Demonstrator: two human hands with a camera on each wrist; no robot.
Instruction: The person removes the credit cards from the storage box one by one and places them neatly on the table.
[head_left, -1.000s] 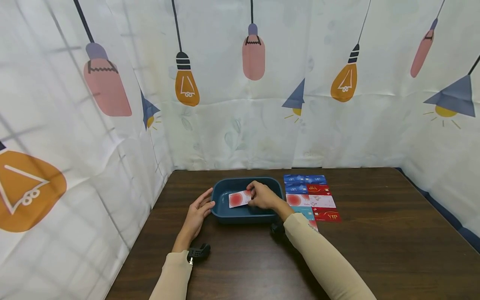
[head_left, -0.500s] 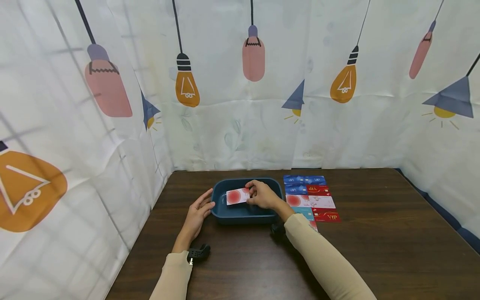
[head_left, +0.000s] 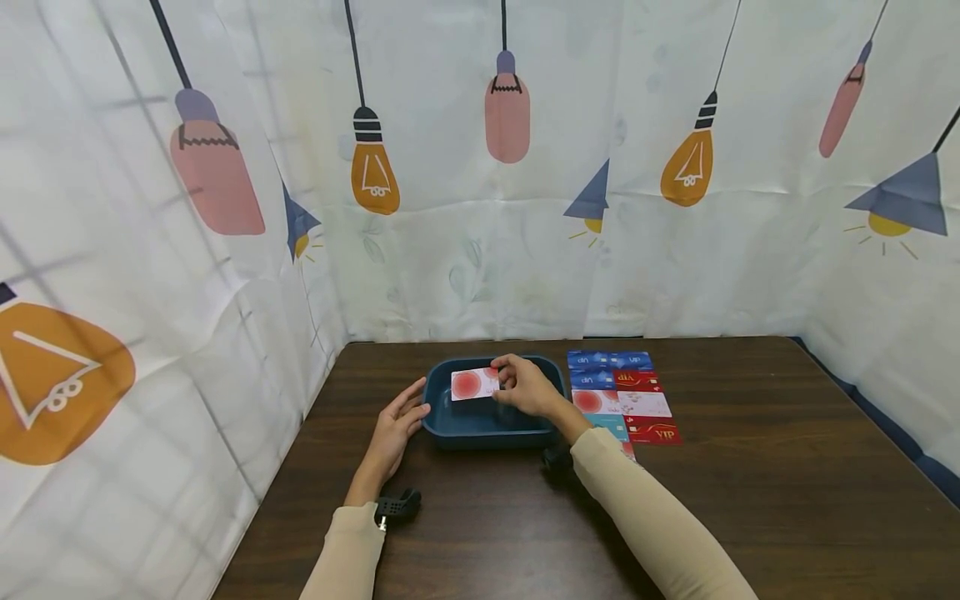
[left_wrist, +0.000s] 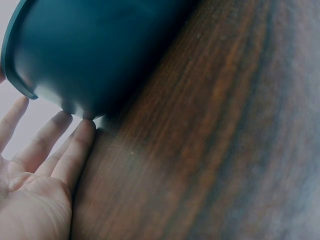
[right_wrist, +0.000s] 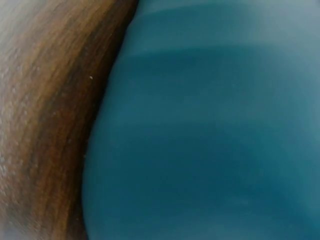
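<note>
My right hand (head_left: 531,387) pinches the right end of a white card with a red round pattern (head_left: 468,384). The card is tilted up over the inside of a dark teal plastic basin (head_left: 491,441). At the basin's left end, my left hand (head_left: 395,427) touches the wall and rim with fairly straight fingers. The left wrist view shows fingertips (left_wrist: 86,127) against the outside of the basin (left_wrist: 100,50). Only the basin's side (right_wrist: 200,145) and some tabletop fill the right wrist view; the right hand is out of sight there.
Right of the basin, several cards lie in two columns: blue ones (head_left: 592,379), red ones (head_left: 654,429), a white one (head_left: 645,403) and a red-patterned one (head_left: 596,402). The right forearm partly covers the nearest cards. Brown wooden table (head_left: 787,467); patterned curtain (head_left: 465,275) behind.
The card has shifted slightly left and up in the right hand, and its tilt has levelled somewhat. My left hand stays at the basin's left end.
</note>
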